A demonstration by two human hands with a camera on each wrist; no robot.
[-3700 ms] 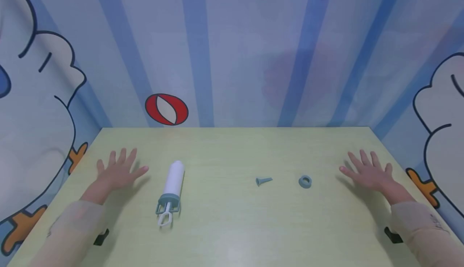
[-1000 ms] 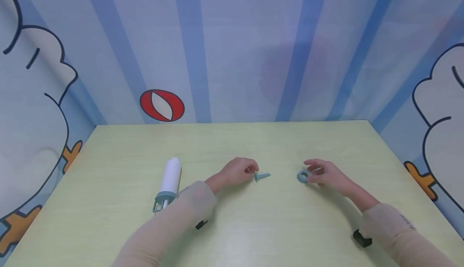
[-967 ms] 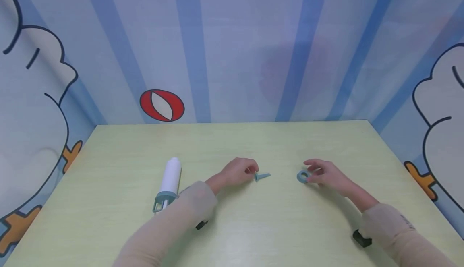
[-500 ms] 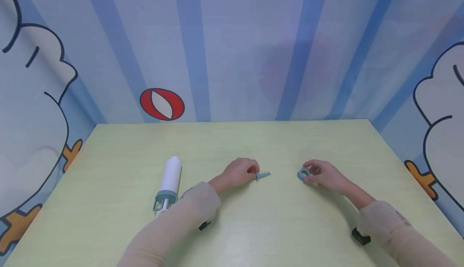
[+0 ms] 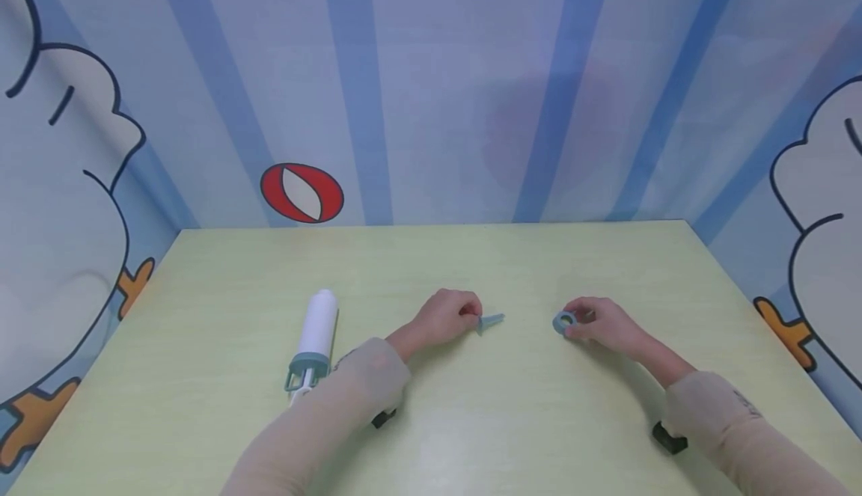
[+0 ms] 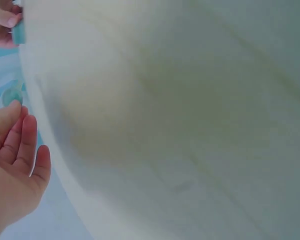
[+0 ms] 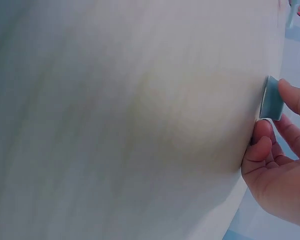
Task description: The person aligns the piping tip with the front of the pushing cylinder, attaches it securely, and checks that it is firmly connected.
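Note:
My left hand [image 5: 444, 316] pinches the wide end of a small grey-blue icing nozzle [image 5: 491, 321] between thumb and fingertips; its narrow tip points right. In the left wrist view the nozzle [image 6: 12, 95] shows at the fingertips of the left hand [image 6: 15, 165]. To the right, my right hand [image 5: 602, 324] grips a grey-blue ring cap [image 5: 557, 325] by its right side, thumb and fingers at its edge. The right wrist view shows this ring cap [image 7: 273, 100] side-on, close to the tabletop. The two parts are a short gap apart.
A white icing syringe [image 5: 319, 324] with a grey-blue collar and a looped plunger lies left on the pale table [image 5: 431, 256]; the left sleeve [image 5: 337, 414] partly covers its handle. A striped blue backdrop [image 5: 444, 107] with cartoon figures stands behind and at both sides.
From lying flat beside the syringe and at the right edge, both hands have come in to the small parts. Over the last second the fingers have closed on the nozzle and the ring cap.

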